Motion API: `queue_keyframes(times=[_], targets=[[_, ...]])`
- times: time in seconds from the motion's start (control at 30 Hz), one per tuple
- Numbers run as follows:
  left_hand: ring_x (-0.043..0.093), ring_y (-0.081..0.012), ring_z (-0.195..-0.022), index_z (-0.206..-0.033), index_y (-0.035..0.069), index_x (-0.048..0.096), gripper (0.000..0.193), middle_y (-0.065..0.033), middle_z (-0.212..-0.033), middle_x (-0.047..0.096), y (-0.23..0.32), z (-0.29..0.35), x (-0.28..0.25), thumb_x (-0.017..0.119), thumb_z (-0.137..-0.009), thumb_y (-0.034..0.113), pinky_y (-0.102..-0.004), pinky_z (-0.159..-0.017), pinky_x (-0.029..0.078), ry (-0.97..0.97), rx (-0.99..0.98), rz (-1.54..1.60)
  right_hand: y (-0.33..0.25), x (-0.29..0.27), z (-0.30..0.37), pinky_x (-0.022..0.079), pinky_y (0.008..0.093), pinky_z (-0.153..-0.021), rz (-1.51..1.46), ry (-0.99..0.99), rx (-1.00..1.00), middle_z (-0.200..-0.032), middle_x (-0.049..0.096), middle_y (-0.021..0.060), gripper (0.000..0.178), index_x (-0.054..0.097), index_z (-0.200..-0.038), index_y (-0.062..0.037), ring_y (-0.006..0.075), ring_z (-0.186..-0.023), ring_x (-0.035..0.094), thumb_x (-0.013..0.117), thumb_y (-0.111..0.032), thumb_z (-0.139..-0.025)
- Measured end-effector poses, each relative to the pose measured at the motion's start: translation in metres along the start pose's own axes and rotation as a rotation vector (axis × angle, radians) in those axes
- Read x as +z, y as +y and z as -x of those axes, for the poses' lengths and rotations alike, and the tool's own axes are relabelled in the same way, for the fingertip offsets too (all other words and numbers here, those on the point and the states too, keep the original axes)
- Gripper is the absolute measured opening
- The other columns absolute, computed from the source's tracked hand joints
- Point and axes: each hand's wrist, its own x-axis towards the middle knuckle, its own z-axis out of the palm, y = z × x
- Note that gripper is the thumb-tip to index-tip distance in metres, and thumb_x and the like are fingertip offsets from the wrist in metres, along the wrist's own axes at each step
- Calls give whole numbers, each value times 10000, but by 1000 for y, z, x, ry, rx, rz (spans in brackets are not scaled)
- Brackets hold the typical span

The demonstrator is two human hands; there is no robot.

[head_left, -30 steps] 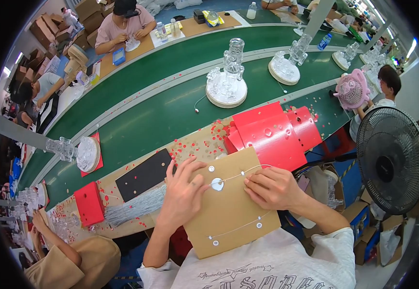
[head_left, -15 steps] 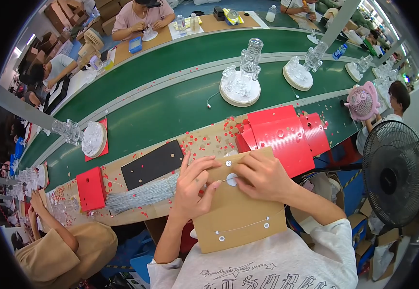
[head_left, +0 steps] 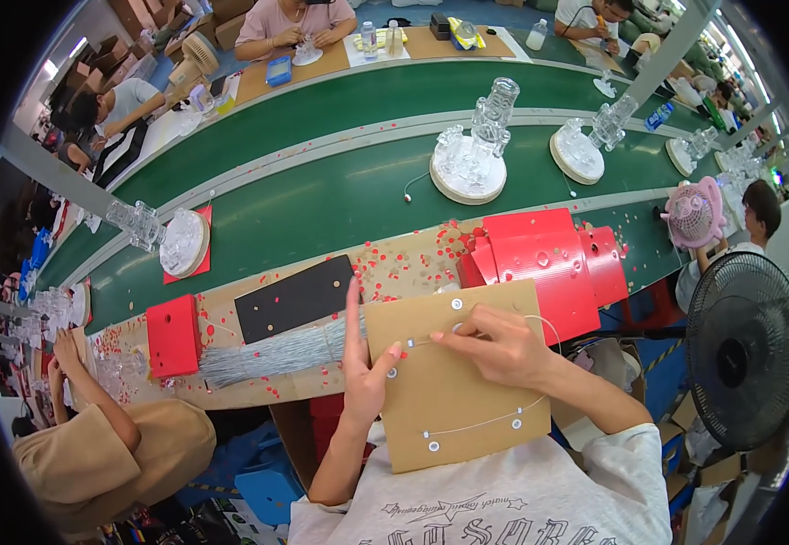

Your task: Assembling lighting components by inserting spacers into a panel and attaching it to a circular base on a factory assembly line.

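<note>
The brown cardboard panel is now lying lower, nearer the person's chest, w/ its far edge resting on the worktop. A sec ago both hands were crowding the top-centre grommet; now they're spreading apart. Left hand is pressing the panel's left edge, fingers stretched flat. Right hand is pinching a thin clear cord up top, prob. threading it between the white grommets.

Cardboard panel lies right of wire bundle.
</note>
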Motion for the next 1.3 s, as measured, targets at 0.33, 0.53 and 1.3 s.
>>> queue_keyframes(times=[0.33,0.53,1.3], targets=[[550,-139,-1213,-1550,19,373,720,-138,-1490,493,0,-2,3,545,-855,-57,-260,-931,485,25,-13,-94,-2,-13,-5,529,274,-568,189,-297,-81,-878,517,27,444,694,-1200,-52,155,-849,584,639,-102,-763],[596,-97,-1030,-1548,45,394,735,-125,-1449,525,-1,-4,2,553,-841,-76,-224,-780,501,11,3,-81,-1,-30,-18,545,268,-586,233,-523,-103,-1006,510,58,464,604,-1325,-54,179,-1010,566,597,-139,-869],[605,-111,-1082,-1521,16,424,714,-119,-1362,575,-9,-9,-2,525,-829,-126,-253,-875,514,31,77,-148,-7,-24,-28,522,288,-755,534,-564,-370,-973,509,43,541,570,-1366,-37,169,-944,569,607,-167,-842]])
